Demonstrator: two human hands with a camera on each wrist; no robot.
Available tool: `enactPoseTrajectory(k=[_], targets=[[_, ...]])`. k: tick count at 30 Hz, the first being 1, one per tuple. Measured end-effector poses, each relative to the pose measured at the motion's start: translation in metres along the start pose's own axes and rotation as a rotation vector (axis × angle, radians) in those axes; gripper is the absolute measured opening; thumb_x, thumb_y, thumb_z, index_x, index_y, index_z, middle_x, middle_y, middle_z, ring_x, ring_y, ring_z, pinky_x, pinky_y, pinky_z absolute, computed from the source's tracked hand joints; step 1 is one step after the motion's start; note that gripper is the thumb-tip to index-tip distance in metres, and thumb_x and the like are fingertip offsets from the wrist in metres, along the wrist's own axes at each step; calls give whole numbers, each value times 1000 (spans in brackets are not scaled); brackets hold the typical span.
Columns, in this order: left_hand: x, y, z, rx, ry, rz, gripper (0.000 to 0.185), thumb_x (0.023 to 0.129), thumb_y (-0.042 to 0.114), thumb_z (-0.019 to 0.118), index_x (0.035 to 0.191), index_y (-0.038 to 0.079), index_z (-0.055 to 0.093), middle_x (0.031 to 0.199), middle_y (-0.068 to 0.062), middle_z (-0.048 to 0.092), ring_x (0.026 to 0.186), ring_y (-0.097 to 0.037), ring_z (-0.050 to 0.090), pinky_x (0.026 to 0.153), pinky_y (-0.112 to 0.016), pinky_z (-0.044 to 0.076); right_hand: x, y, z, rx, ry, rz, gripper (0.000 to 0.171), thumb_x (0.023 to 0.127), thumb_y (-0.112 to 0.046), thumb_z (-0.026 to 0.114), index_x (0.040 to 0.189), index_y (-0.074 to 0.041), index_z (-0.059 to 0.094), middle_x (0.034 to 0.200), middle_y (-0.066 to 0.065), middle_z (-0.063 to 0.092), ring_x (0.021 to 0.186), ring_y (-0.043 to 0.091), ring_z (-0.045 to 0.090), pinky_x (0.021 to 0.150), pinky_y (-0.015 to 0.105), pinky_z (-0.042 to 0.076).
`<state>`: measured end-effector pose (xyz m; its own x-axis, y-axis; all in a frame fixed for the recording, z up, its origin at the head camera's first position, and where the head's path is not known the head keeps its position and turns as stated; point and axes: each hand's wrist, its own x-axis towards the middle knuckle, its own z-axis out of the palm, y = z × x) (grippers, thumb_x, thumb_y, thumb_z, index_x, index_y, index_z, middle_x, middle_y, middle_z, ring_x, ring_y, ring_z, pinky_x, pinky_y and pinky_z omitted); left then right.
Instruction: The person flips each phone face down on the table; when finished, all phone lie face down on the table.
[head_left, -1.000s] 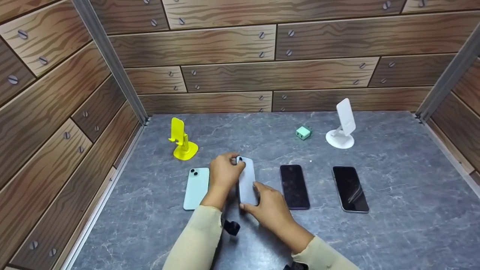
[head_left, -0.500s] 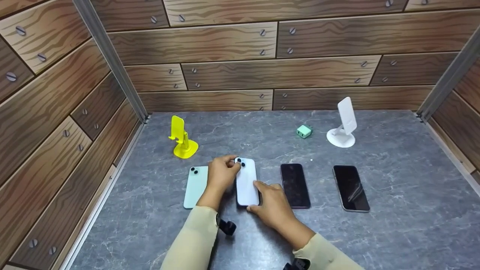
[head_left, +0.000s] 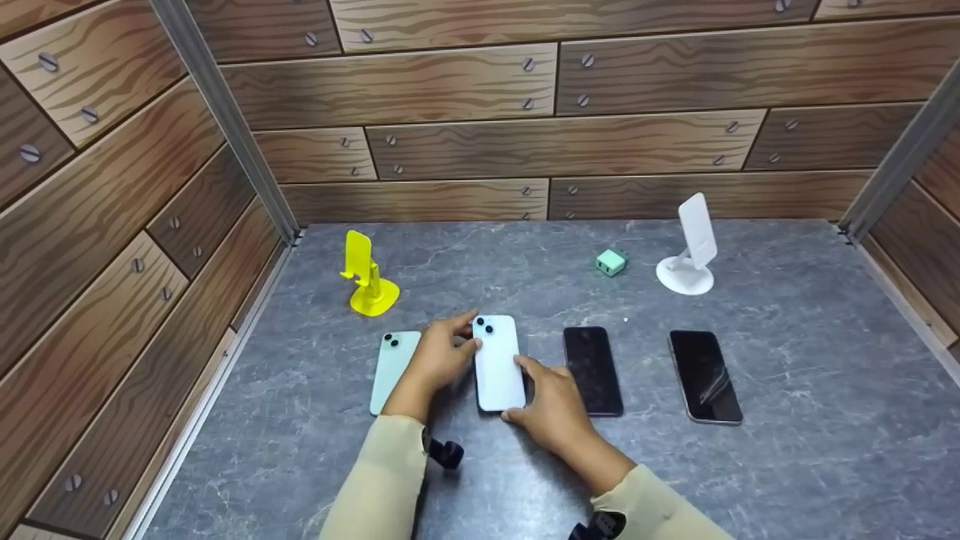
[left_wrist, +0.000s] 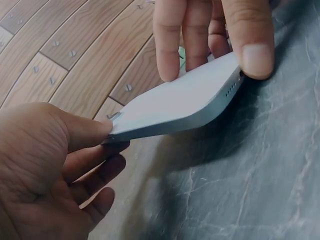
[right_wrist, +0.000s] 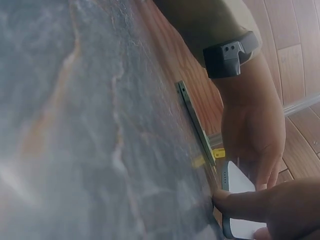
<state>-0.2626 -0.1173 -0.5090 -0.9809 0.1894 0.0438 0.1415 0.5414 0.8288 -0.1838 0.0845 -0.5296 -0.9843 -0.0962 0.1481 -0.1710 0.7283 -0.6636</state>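
The pale phone (head_left: pixel 499 371) is held camera side up, its left edge clear of the bench (head_left: pixel 285 465), between the green phone (head_left: pixel 391 367) and the dark phone (head_left: pixel 592 371). The left hand (head_left: pixel 439 352) pinches its upper left corner, thumb near the lenses (head_left: pixel 489 328); the right hand (head_left: pixel 553 405) grips its lower right corner. Best to press both corners evenly and lightly, sparing the lenses. Beyond stand the yellow stand (head_left: pixel 360 259), charger (head_left: pixel 611 262) and white stand (head_left: pixel 697 231), with the black phone (head_left: pixel 705 375) off to the right

Held ph. (head_left: pixel 498 371) is pale blue, tbl (head_left: pixel 262 420) gry w/ wht veins.
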Motion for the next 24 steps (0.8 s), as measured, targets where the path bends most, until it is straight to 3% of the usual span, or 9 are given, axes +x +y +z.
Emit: enactPoseTrajectory(k=[7,12,24], targets=[[-3,0,11,53,89,-75,54,104,7,73,157,7,60,136,-14,76,124,-28,73,108,-46,59,-2,1,3,-20,28,-32,84,72,-18,103,147,-3,68,128,20,78,116,40,69,101,56,58],[-3,-1,16,114,136,-78,50,103,7,74,152,4,64,135,-16,76,124,-28,73,108,-47,59,-2,0,5,-57,24,-43,85,73,-23,103,147,-1,68,121,21,78,114,37,68,97,53,59],[-5,1,21,192,114,-138,49,105,12,71,153,5,63,149,-16,69,144,-32,62,121,-50,50,-3,-2,-1,-155,-14,-76,77,77,-28,101,143,-1,71,117,17,81,114,35,67,97,50,58]])
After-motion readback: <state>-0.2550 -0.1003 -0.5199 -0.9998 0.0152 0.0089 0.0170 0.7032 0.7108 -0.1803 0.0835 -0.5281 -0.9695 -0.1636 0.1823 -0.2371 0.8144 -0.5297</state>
